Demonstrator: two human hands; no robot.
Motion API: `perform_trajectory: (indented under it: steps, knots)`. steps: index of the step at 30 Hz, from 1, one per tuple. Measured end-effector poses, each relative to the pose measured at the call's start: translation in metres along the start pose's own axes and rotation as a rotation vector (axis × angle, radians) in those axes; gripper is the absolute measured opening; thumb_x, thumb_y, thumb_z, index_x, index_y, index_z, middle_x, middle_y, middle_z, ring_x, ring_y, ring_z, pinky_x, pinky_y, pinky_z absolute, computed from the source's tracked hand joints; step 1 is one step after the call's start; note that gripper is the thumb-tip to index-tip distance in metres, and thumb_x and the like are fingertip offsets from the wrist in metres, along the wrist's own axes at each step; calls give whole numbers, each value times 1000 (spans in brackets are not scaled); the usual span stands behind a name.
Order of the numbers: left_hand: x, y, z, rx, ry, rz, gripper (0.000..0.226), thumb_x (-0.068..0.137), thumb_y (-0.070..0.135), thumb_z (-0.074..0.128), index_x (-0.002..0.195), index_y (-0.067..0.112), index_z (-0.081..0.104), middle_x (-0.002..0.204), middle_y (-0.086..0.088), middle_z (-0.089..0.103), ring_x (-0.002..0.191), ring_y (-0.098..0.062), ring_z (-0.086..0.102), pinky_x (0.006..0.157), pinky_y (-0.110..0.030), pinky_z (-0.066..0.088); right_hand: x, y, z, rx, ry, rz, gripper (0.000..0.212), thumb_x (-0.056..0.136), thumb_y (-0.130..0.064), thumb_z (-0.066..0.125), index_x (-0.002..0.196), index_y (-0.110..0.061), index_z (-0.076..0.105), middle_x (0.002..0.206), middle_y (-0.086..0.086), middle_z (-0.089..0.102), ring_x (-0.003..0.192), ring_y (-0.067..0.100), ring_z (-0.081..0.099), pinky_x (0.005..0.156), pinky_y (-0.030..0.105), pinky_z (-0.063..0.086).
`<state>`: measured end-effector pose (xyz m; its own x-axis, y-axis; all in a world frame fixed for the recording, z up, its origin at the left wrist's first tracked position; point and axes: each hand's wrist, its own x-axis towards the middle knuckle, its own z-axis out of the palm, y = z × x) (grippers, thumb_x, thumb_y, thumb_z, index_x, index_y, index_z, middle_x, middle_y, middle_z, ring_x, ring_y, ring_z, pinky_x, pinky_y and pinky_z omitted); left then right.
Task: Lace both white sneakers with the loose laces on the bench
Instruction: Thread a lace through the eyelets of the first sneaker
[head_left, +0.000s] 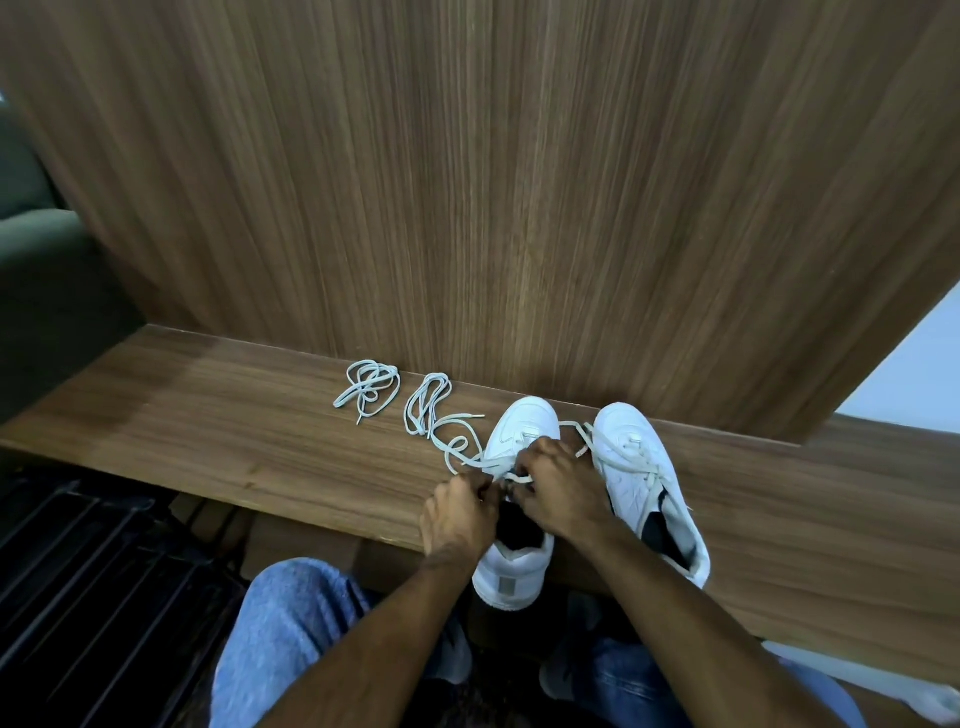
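Note:
Two white sneakers stand side by side on the wooden bench (218, 431), toes toward the back panel. The right sneaker (644, 478) has a lace crossed through its eyelets. Both my hands work over the tongue of the left sneaker (519, 431). My left hand (460, 512) pinches a white lace (441, 431) at the eyelets; that lace trails away to the left in loops. My right hand (556, 491) grips the lace's other part on the shoe's right side. A second loose lace (370, 387) lies bundled further left.
A tall wood panel (519, 182) rises directly behind the bench. The left sneaker's heel overhangs the bench's front edge. My knees in blue jeans (291, 623) are below. A dark slatted rack (93, 571) stands at the lower left.

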<state>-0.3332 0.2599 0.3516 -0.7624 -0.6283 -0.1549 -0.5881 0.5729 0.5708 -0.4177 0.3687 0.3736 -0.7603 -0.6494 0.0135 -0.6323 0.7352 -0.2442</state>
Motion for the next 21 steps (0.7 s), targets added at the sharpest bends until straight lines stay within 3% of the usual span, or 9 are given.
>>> perform_trajectory:
  steps: [2, 4, 6, 8, 10, 12, 15, 18, 21]
  knots:
    - [-1, 1, -1, 0, -5, -7, 39, 91, 57, 47, 109, 28, 66, 110, -15, 64, 107, -38, 57, 85, -38, 45, 2, 0, 6, -13, -35, -41, 30, 93, -36, 49, 115, -21, 63, 123, 1, 50, 124, 20, 43, 90, 39, 48]
    - [-2, 1, -2, -1, -6, -16, 42, 91, 59, 46, 108, 27, 66, 109, -15, 64, 107, -38, 57, 85, -38, 45, 3, 2, 8, 189, 11, -40, 24, 93, -30, 52, 106, -20, 70, 118, 0, 57, 117, 20, 50, 91, 36, 46]
    - [-1, -2, 1, -7, -10, -33, 45, 90, 61, 46, 105, 24, 66, 108, -14, 64, 106, -37, 58, 86, -39, 45, 1, 2, 4, 541, 98, 106, 16, 91, -21, 59, 88, -19, 75, 105, 0, 64, 102, 17, 59, 90, 37, 47]
    - [1, -3, 5, -7, -20, -60, 48, 89, 62, 46, 104, 21, 66, 109, -14, 64, 106, -36, 57, 87, -40, 46, -1, 5, -9, 962, 284, 326, 22, 88, -9, 60, 73, -20, 72, 95, 0, 67, 92, 14, 62, 93, 40, 48]
    - [1, -3, 6, -7, -18, -70, 50, 89, 63, 45, 105, 20, 66, 110, -14, 63, 107, -35, 57, 89, -40, 46, -3, 12, -21, 1140, 488, 476, 22, 85, -4, 56, 72, -16, 70, 94, 2, 69, 93, 17, 63, 93, 40, 48]
    - [-1, -1, 5, -14, -8, -63, 48, 90, 61, 46, 106, 21, 67, 110, -14, 63, 107, -35, 58, 88, -39, 45, -6, 17, -26, 952, 537, 492, 16, 87, -9, 55, 90, -17, 68, 107, -2, 65, 97, 17, 61, 89, 35, 48]
    - [-3, 2, 2, -29, -6, -66, 45, 92, 58, 48, 110, 21, 67, 113, -15, 62, 110, -36, 56, 88, -37, 42, -10, 17, -21, 538, 400, 236, 32, 85, -18, 60, 117, -21, 59, 122, -5, 53, 106, 15, 54, 85, 32, 46]
    - [-3, 1, 4, -17, -11, -77, 45, 91, 59, 47, 111, 23, 66, 113, -14, 63, 109, -36, 56, 88, -38, 43, -11, 6, -8, 91, 170, -34, 37, 84, -31, 60, 119, -21, 62, 130, 1, 52, 123, 21, 46, 97, 35, 42]
    - [-1, -2, 5, 13, -18, -70, 42, 91, 56, 45, 109, 24, 65, 112, -12, 64, 107, -35, 57, 88, -39, 44, -8, -2, 7, -162, 87, -87, 30, 90, -34, 50, 115, -22, 64, 126, 0, 54, 124, 22, 46, 103, 38, 37]
